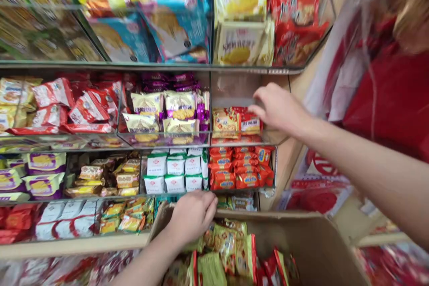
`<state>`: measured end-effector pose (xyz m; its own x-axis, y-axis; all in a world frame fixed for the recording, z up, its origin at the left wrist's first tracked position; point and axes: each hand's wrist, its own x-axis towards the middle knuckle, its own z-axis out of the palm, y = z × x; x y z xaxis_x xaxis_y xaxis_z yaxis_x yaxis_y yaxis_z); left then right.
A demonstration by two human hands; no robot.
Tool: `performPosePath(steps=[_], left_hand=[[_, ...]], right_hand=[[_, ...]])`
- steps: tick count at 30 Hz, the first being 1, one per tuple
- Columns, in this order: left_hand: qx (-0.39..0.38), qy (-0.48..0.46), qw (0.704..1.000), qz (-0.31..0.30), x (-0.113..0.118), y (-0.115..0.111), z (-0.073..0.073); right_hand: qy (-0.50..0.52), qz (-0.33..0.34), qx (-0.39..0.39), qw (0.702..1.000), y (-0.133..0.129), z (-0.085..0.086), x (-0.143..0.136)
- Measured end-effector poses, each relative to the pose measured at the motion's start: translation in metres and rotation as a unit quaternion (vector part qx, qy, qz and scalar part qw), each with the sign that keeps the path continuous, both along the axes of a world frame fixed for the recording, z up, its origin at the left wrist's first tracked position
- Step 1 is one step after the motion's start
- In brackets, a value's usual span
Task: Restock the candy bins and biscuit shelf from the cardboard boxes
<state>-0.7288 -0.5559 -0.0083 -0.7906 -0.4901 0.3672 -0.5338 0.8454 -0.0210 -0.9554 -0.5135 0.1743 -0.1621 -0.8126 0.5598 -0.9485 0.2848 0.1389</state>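
Snack packets (224, 246) lie inside the near cardboard box (301, 233). My left hand (193, 215) is curled by its far rim, my right hand (276, 106) beside red-and-gold packets (226, 124) in a right-hand compartment (231, 87); I cannot tell whether either grips anything. A careless bump could topple that stack.

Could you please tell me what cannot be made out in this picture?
Head view:
1. The palm of the bare left hand and anything beneath it: hidden by the back of the hand.
2. Whether the bare right hand holds anything: its curled fingers hide the palm.
3. The near end of the brown cardboard box: cut off by the lower edge.
4. Fine print on the shiny yellow-green plastic packets inside: blurred.
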Motion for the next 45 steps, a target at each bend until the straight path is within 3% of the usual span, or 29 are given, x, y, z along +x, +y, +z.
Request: performPosePath(steps=[3, 4, 6, 7, 9, 11, 13, 16, 19, 22, 25, 28, 30, 32, 34, 36, 38, 40, 45], left_hand=[[0.011, -0.012, 1.000, -0.005, -0.003, 0.000, 0.000], [0.016, -0.016, 1.000, -0.007, -0.004, -0.001, -0.001], [0.020, -0.022, 1.000, -0.009, -0.005, -0.001, -0.004], [0.017, -0.024, 1.000, -0.007, -0.006, -0.001, -0.004], [0.012, -0.025, 1.000, -0.003, -0.006, -0.001, -0.005], [0.011, -0.025, 1.000, -0.001, -0.007, 0.000, -0.005], [0.010, -0.024, 1.000, -0.002, -0.008, 0.000, -0.005], [0.012, -0.022, 1.000, -0.006, -0.010, 0.001, -0.005], [0.016, -0.024, 1.000, -0.008, -0.009, 0.002, -0.005], [0.028, -0.024, 0.999, -0.007, -0.007, 0.000, -0.006], [0.058, 0.003, 0.998, -0.006, -0.003, -0.004, -0.007], [0.129, 0.094, 0.987, -0.034, -0.001, 0.001, -0.001], [0.223, 0.174, 0.956, -0.072, -0.004, 0.013, 0.008], [0.334, 0.224, 0.908, -0.115, -0.013, 0.031, 0.018], [0.410, 0.250, 0.865, -0.147, -0.028, 0.048, 0.028], [0.431, 0.289, 0.840, -0.156, -0.044, 0.059, 0.036], [0.429, 0.335, 0.826, -0.146, -0.059, 0.063, 0.039], [0.424, 0.371, 0.815, -0.134, -0.069, 0.062, 0.039], [0.416, 0.423, 0.797, -0.112, -0.080, 0.056, 0.030]], right_hand=[[0.078, 0.209, -0.110, 0.969, 0.058, -0.037, 0.017], [0.096, 0.261, -0.096, 0.956, 0.077, -0.059, 0.021], [0.046, 0.306, 0.045, 0.950, 0.108, -0.113, 0.027], [0.003, 0.294, 0.126, 0.947, 0.118, -0.142, 0.027], [-0.115, 0.200, 0.262, 0.937, 0.127, -0.197, 0.021], [-0.158, 0.170, 0.306, 0.924, 0.124, -0.239, 0.010], [-0.180, 0.169, 0.341, 0.907, 0.115, -0.266, 0.000], [-0.201, 0.169, 0.393, 0.881, 0.107, -0.287, -0.004], [-0.200, 0.157, 0.411, 0.875, 0.107, -0.292, 0.002], [-0.202, 0.158, 0.402, 0.879, 0.109, -0.284, 0.008], [-0.210, 0.155, 0.367, 0.893, 0.114, -0.260, 0.013], [-0.290, 0.157, 0.273, 0.904, 0.124, -0.222, 0.020], [-0.392, 0.175, 0.187, 0.884, 0.128, -0.196, 0.027], [-0.493, 0.193, 0.101, 0.842, 0.126, -0.176, 0.035], [-0.580, 0.210, 0.010, 0.787, 0.117, -0.163, 0.043], [-0.629, 0.207, -0.088, 0.744, 0.106, -0.157, 0.050], [-0.629, 0.176, -0.173, 0.737, 0.095, -0.155, 0.055], [-0.607, 0.141, -0.221, 0.750, 0.086, -0.154, 0.058], [-0.592, 0.115, -0.264, 0.753, 0.079, -0.153, 0.060]])
